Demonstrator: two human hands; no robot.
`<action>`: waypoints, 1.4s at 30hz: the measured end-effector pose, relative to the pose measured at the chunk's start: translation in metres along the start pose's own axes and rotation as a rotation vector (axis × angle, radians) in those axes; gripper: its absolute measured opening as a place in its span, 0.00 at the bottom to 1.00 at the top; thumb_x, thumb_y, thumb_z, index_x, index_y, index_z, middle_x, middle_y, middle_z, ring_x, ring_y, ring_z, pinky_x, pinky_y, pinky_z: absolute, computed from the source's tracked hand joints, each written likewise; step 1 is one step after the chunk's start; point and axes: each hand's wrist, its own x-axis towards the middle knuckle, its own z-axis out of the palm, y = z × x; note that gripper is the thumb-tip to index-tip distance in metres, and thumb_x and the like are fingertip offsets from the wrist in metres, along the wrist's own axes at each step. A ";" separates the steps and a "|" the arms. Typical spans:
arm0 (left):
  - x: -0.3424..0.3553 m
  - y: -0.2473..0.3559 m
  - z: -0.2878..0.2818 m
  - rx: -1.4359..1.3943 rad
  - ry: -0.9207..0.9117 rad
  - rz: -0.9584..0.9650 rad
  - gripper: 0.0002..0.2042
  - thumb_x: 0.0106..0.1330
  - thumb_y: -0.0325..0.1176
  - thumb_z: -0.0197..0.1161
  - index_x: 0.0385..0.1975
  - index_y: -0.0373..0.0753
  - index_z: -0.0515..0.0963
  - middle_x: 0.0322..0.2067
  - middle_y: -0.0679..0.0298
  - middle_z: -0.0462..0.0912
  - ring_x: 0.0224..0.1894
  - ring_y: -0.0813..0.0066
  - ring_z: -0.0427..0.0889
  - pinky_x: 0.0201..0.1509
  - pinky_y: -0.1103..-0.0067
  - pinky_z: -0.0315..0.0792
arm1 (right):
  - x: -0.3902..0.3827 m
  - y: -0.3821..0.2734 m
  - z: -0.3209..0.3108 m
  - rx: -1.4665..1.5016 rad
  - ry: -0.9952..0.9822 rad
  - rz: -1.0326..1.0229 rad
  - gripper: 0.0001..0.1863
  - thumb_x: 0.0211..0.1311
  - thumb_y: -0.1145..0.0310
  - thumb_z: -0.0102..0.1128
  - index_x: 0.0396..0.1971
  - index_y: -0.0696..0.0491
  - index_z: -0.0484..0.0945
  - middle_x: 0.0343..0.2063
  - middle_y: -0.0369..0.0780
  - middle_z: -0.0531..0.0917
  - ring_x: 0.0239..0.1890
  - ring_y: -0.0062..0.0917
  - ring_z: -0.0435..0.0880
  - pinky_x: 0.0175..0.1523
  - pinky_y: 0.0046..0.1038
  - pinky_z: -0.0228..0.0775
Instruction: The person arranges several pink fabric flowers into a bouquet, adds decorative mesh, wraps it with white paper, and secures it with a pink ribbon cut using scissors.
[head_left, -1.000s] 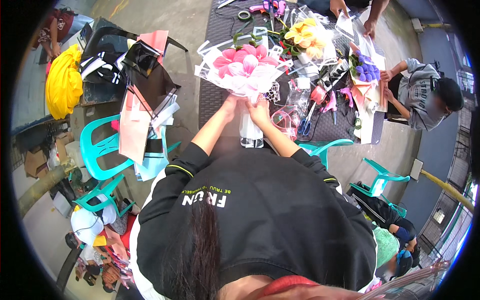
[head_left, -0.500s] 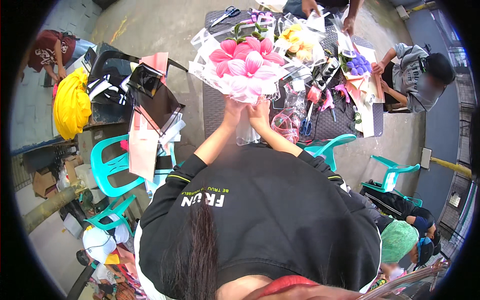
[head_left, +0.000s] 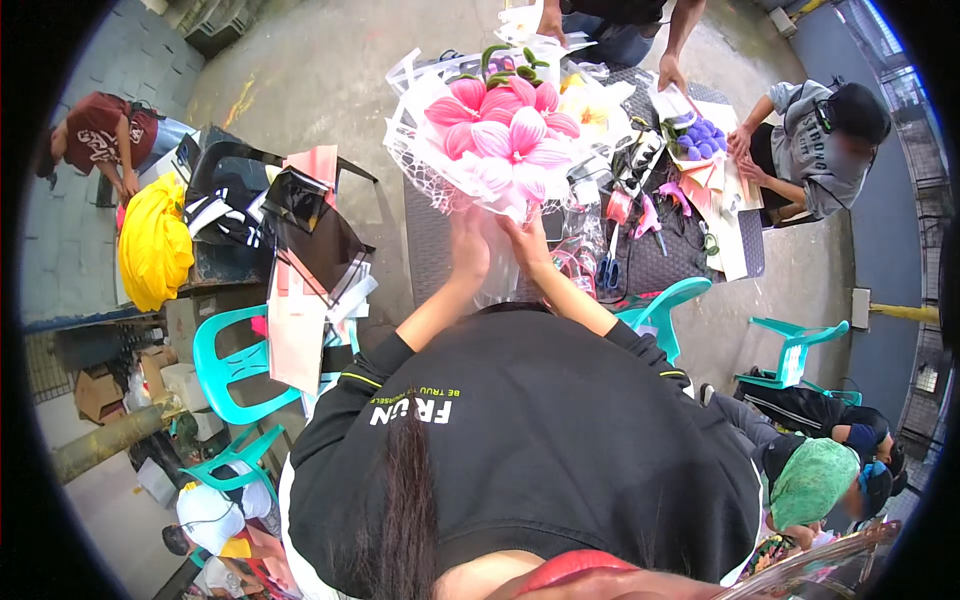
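Note:
A bouquet of pink flowers (head_left: 515, 140), fuzzy-petalled with dark green curled stems at its far side, is held up over the near part of the table. White sheet wrapping and netting (head_left: 432, 172) surround the flowers. My left hand (head_left: 470, 248) cups the left of the narrow lower wrap, and my right hand (head_left: 527, 240) grips its right side; some fingertips are hidden by the wrap. Between my hands hangs a clear, whitish lower sheet (head_left: 499, 268). Just behind the pink flowers, a yellow bouquet (head_left: 590, 105) is partly covered.
On the dark woven table (head_left: 650, 255) lie blue-handled scissors (head_left: 608, 268), pink glue guns (head_left: 648, 215) and a purple bouquet (head_left: 700, 138). A person in grey (head_left: 825, 150) sits at the right; another person's hand (head_left: 671, 75) is across. Green chairs (head_left: 232, 365) stand at the sides.
The bouquet has tipped, its flower heads shifting slightly right and nearer. My hands have come a little nearer and farther apart, still on the wrap. The hands of the person across have moved left.

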 end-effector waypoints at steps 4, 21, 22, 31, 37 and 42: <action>0.000 0.024 0.016 0.146 0.157 0.151 0.20 0.66 0.29 0.48 0.57 0.33 0.59 0.58 0.56 0.61 0.58 0.65 0.62 0.63 0.74 0.53 | 0.007 0.002 -0.006 -0.125 0.009 -0.174 0.34 0.54 0.71 0.62 0.58 0.59 0.55 0.51 0.41 0.69 0.53 0.25 0.68 0.56 0.26 0.61; 0.073 0.137 -0.022 -0.508 -0.053 0.056 0.25 0.56 0.26 0.63 0.53 0.35 0.62 0.46 0.61 0.72 0.45 0.78 0.73 0.48 0.79 0.72 | 0.006 -0.046 -0.011 0.022 0.054 -0.105 0.41 0.51 0.70 0.62 0.62 0.57 0.47 0.57 0.43 0.63 0.55 0.27 0.66 0.59 0.28 0.59; 0.078 0.140 -0.025 -0.493 -0.072 0.034 0.22 0.57 0.26 0.62 0.51 0.35 0.65 0.44 0.62 0.73 0.43 0.79 0.74 0.48 0.80 0.72 | 0.005 -0.047 -0.010 0.031 0.049 -0.090 0.41 0.52 0.71 0.61 0.62 0.56 0.47 0.56 0.42 0.64 0.54 0.28 0.67 0.58 0.28 0.60; 0.053 0.135 -0.042 -0.800 -0.283 0.087 0.21 0.56 0.25 0.60 0.52 0.38 0.69 0.55 0.60 0.67 0.55 0.73 0.68 0.58 0.76 0.65 | 0.004 -0.057 -0.004 0.196 0.067 -0.038 0.30 0.57 0.72 0.57 0.58 0.53 0.55 0.49 0.41 0.71 0.48 0.27 0.73 0.51 0.32 0.68; 0.043 0.143 -0.074 -1.016 -0.693 0.116 0.59 0.35 0.40 0.75 0.68 0.47 0.40 0.68 0.56 0.43 0.69 0.61 0.44 0.70 0.68 0.36 | -0.001 -0.061 0.000 0.374 0.084 0.085 0.29 0.57 0.72 0.56 0.58 0.54 0.56 0.46 0.39 0.73 0.44 0.24 0.74 0.46 0.26 0.69; 0.060 0.123 -0.074 -0.138 -0.578 0.320 0.63 0.31 0.40 0.78 0.67 0.40 0.37 0.68 0.54 0.40 0.70 0.63 0.42 0.70 0.71 0.40 | -0.008 -0.072 -0.003 -0.031 -0.035 -0.009 0.24 0.55 0.72 0.57 0.52 0.59 0.65 0.45 0.39 0.74 0.44 0.22 0.73 0.50 0.25 0.63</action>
